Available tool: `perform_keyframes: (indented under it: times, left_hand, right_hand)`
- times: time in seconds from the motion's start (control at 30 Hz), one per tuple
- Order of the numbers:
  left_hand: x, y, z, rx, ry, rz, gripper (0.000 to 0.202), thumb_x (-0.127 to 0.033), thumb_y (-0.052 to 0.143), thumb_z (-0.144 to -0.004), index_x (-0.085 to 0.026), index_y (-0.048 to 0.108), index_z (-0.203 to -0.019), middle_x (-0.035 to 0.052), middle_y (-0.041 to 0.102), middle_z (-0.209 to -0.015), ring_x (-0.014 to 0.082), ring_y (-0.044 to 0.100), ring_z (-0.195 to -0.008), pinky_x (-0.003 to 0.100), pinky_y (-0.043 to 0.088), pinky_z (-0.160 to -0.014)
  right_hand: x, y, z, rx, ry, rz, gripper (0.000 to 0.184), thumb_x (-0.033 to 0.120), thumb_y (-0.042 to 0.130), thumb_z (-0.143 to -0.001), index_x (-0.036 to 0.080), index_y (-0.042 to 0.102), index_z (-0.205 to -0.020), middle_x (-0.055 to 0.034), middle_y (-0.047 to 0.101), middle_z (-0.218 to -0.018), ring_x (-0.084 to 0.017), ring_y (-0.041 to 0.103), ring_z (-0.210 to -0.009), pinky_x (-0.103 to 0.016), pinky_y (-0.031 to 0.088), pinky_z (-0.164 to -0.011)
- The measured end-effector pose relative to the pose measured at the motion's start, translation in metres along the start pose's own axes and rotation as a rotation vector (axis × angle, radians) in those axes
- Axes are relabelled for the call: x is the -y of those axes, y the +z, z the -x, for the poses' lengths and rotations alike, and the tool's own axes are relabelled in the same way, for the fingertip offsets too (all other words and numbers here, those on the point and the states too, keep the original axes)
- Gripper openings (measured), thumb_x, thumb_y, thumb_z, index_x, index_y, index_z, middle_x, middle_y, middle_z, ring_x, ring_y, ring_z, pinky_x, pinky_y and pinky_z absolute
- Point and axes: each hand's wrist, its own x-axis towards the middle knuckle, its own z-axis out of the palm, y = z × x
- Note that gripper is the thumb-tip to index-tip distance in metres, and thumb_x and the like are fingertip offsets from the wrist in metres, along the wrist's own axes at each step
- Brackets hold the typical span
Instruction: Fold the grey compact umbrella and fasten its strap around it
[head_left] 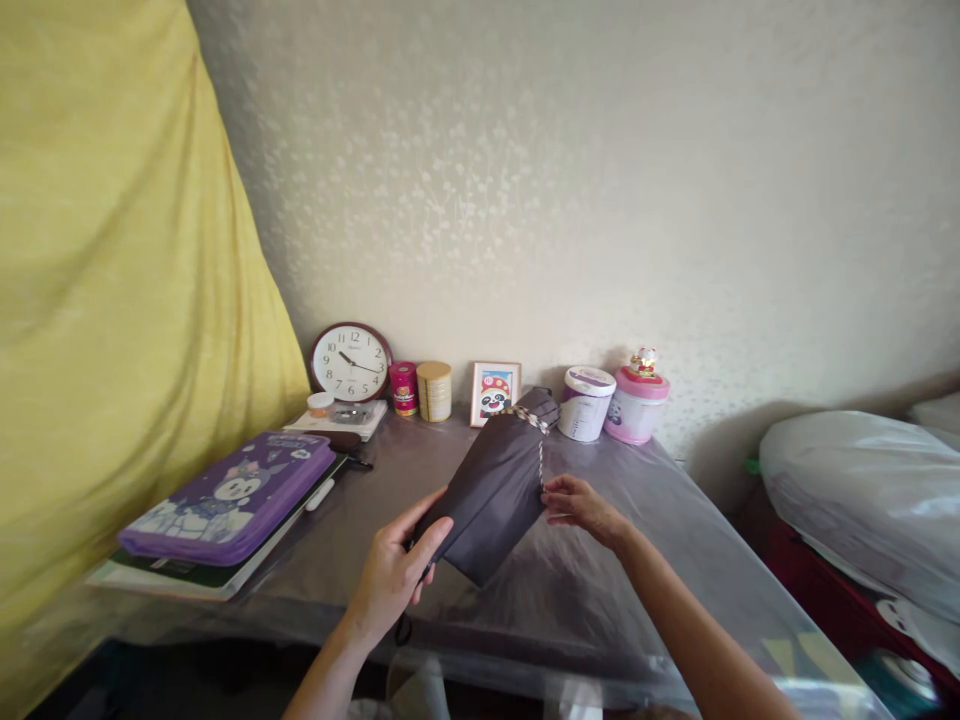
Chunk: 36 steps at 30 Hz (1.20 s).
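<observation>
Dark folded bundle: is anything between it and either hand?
Nothing visible is in the way. The left hand directly grips the near end of the dark folded bundle; the right hand's fingers are at its patterned cord, along the right side.

A dark grey fabric bundle [491, 480], wrapped by a patterned cord [529, 419], slants over the table [600, 590].

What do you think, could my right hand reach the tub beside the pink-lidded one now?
Probably yes: only tabletop shows between your right hand and the white tub, with the dark bundle to the left. It seems to pinch the striped cord, so should let go first.
</observation>
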Motion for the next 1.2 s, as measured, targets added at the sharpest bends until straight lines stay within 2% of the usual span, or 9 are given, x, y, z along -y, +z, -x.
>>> perform_keyframes:
  times: [0.1,0.27,0.4,0.53,0.67,0.8,0.93,1.1,1.2]
  left_hand:
    - [-0.001,-0.001,0.0,-0.008,-0.003,0.005,0.057,-0.046,0.058,-0.076,-0.018,0.052,-0.125,-0.0072,0.047,-0.045,0.0075,0.043,-0.036,0.013,0.034,-0.027]
    - [-0.003,-0.003,0.0,-0.025,-0.001,0.019,0.056,-0.047,0.055,-0.078,-0.017,0.051,-0.126,-0.008,0.047,-0.043,0.0071,0.042,-0.034,0.013,0.033,-0.027]
    - [-0.002,-0.004,-0.003,-0.061,-0.008,0.018,0.056,-0.048,0.055,-0.078,-0.017,0.052,-0.124,-0.0083,0.046,-0.042,0.0077,0.042,-0.034,0.013,0.033,-0.026]
    - [-0.002,-0.005,-0.005,-0.078,-0.007,0.004,0.056,-0.048,0.054,-0.078,-0.016,0.051,-0.125,-0.0084,0.046,-0.042,0.0072,0.041,-0.033,0.013,0.033,-0.026]
    - [-0.002,-0.005,-0.006,-0.086,-0.007,-0.017,0.055,-0.048,0.053,-0.079,-0.017,0.052,-0.124,-0.0081,0.046,-0.043,0.0076,0.042,-0.033,0.014,0.033,-0.026]
    - [0.004,-0.005,-0.008,-0.071,0.006,-0.063,0.053,-0.049,0.053,-0.079,-0.018,0.054,-0.122,-0.0075,0.047,-0.045,0.008,0.043,-0.034,0.014,0.032,-0.027]
    - [0.01,0.001,-0.009,-0.02,-0.008,-0.082,0.054,-0.05,0.051,-0.08,-0.019,0.053,-0.123,-0.0097,0.041,-0.04,0.0072,0.036,-0.029,0.015,0.029,-0.027]
    - [0.007,0.012,-0.003,0.043,-0.025,-0.11,0.049,-0.048,0.045,-0.083,-0.016,0.056,-0.118,-0.0087,0.041,-0.04,0.0083,0.037,-0.032,0.016,0.03,-0.03]
    - [0.005,0.014,0.002,0.091,-0.01,-0.12,0.047,-0.048,0.034,-0.087,-0.015,0.065,-0.1,-0.0058,0.044,-0.041,0.0101,0.041,-0.035,0.018,0.034,-0.034]
  right_hand:
    - [0.002,0.001,0.0,-0.026,-0.004,0.03,0.04,0.032,0.079,-0.052,0.018,0.046,-0.07,0.0093,0.051,-0.057,-0.008,0.055,-0.051,-0.027,0.052,-0.059]
    - [0.013,-0.003,0.012,0.087,-0.022,0.121,0.038,0.038,0.076,-0.055,0.017,0.049,-0.073,0.0075,0.055,-0.06,-0.01,0.062,-0.057,-0.022,0.048,-0.055]
    - [0.026,-0.01,0.024,0.208,-0.068,0.17,0.03,0.036,0.073,-0.061,0.015,0.061,-0.079,0.0041,0.06,-0.067,-0.011,0.062,-0.063,-0.025,0.049,-0.063]
    - [0.043,-0.014,0.037,0.273,-0.207,0.218,0.029,0.032,0.071,-0.065,0.016,0.066,-0.089,-0.0002,0.065,-0.077,-0.013,0.061,-0.073,-0.029,0.049,-0.074]
    - [0.058,-0.007,0.047,0.201,-0.373,0.242,0.028,0.031,0.071,-0.067,0.019,0.066,-0.092,-0.0014,0.066,-0.089,-0.014,0.06,-0.081,-0.029,0.048,-0.078]
    - [0.07,0.006,0.053,0.081,-0.523,0.237,0.022,0.036,0.068,-0.07,0.019,0.067,-0.085,-0.0011,0.067,-0.084,-0.015,0.061,-0.08,-0.03,0.049,-0.079]
    - [0.08,0.022,0.056,-0.009,-0.654,0.214,0.02,0.036,0.065,-0.074,0.02,0.066,-0.086,-0.0009,0.066,-0.078,-0.014,0.061,-0.073,-0.03,0.051,-0.074]
    - [0.083,0.039,0.047,-0.108,-0.723,0.215,0.018,0.034,0.06,-0.078,0.02,0.064,-0.089,-0.0008,0.065,-0.075,-0.014,0.062,-0.068,-0.029,0.053,-0.07]
    - [0.08,0.042,0.037,-0.189,-0.726,0.312,0.019,0.035,0.057,-0.079,0.02,0.063,-0.089,-0.0015,0.064,-0.073,-0.015,0.063,-0.064,-0.027,0.053,-0.063]
